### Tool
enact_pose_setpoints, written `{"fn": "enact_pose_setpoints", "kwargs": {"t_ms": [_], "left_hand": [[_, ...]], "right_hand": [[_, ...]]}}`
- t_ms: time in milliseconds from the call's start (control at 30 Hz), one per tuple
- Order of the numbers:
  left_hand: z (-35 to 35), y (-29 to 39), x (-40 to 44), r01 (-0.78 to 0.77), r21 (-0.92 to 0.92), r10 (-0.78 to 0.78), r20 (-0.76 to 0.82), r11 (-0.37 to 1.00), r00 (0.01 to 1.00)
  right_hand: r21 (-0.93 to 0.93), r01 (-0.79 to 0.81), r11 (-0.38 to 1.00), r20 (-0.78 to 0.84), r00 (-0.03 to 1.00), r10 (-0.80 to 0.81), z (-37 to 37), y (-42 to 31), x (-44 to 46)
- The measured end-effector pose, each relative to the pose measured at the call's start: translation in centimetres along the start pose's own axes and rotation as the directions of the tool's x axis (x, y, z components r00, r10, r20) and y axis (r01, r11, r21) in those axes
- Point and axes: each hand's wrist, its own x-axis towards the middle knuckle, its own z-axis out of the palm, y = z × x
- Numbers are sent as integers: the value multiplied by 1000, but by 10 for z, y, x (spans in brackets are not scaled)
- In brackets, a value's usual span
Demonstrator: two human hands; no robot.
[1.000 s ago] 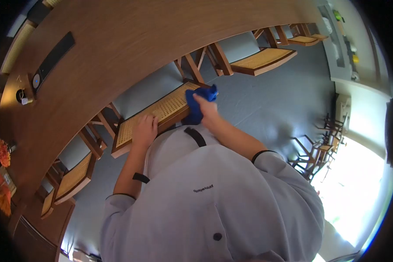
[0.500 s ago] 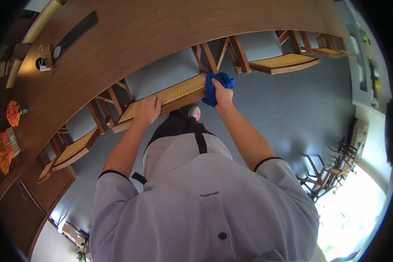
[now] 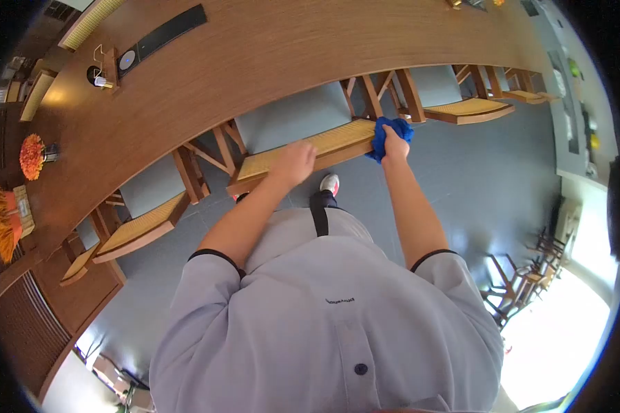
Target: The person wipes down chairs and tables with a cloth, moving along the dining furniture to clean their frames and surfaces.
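Observation:
In the head view my right hand (image 3: 395, 144) is closed around a bunched blue cloth (image 3: 379, 141), which lies against the right end of a wooden chair's woven cane backrest (image 3: 331, 143). My left hand (image 3: 294, 164) is over the left half of that backrest, its fingers loosely curled and nothing visible in them. Whether it touches the frame I cannot tell. The chair's grey seat (image 3: 293, 117) reaches under the long wooden table (image 3: 289, 48).
Similar chairs flank it: one on the left (image 3: 145, 226), one on the right (image 3: 470, 109). On the table are a black strip panel (image 3: 172, 31), orange flowers (image 3: 32, 157) and an orange bristly object (image 3: 4, 221). More chairs (image 3: 523, 279) stand at far right on the grey floor.
The view has shifted, so chair and table appear further right. My left hand has come off its grip on the backrest frame and curled. My right hand still holds the cloth at the right end.

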Motion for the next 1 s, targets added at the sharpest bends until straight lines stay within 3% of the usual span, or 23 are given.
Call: {"fn": "enact_pose_setpoints", "kwargs": {"t_ms": [100,200,300,367,400,433,500,533,600,633,833,867,1000], "left_hand": [[-18,-15,-19,-132,-59,140,166,990,976],[-48,-58,-54,-305,-98,317,160,947,935],[-93,-111,-96,-308,24,289,280,951,915],[-102,-147,-126,-229,-50,234,173,972,957],[-105,-163,-136,-186,-90,196,120,978,973],[-112,-173,-139,-93,-39,100,296,995,950],[-119,-191,-143,58,109,-112,597,992,794],[-115,-199,-149,79,23,-78,560,997,825],[-103,-205,-166,103,-164,-13,473,981,881],[-102,-204,-168,89,-149,-2,502,985,865],[-104,-216,-178,47,-59,-6,563,997,827],[-108,-220,-180,30,-36,-3,577,999,817],[-134,-223,-188,65,0,-53,567,998,822]], "right_hand": [[-64,-37,997,-89,996,31,18,24,-29],[-13,-13,1000,-142,990,11,48,56,-91],[-5,1,1000,-125,992,-1,65,111,-114],[-24,-52,998,-127,991,49,91,122,-172],[-140,-94,986,-151,986,73,97,144,-177],[-75,-135,988,-97,987,127,111,156,-205],[-33,-243,969,47,969,244,135,177,-250],[-5,-238,971,163,958,235,144,189,-265],[-185,-289,939,116,943,313,149,183,-282],[-73,-475,877,139,866,480,149,174,-282],[-36,-403,915,32,914,404,133,177,-247],[52,-373,926,112,924,366,127,177,-240],[-65,-339,939,114,932,345,124,151,-252]]}}
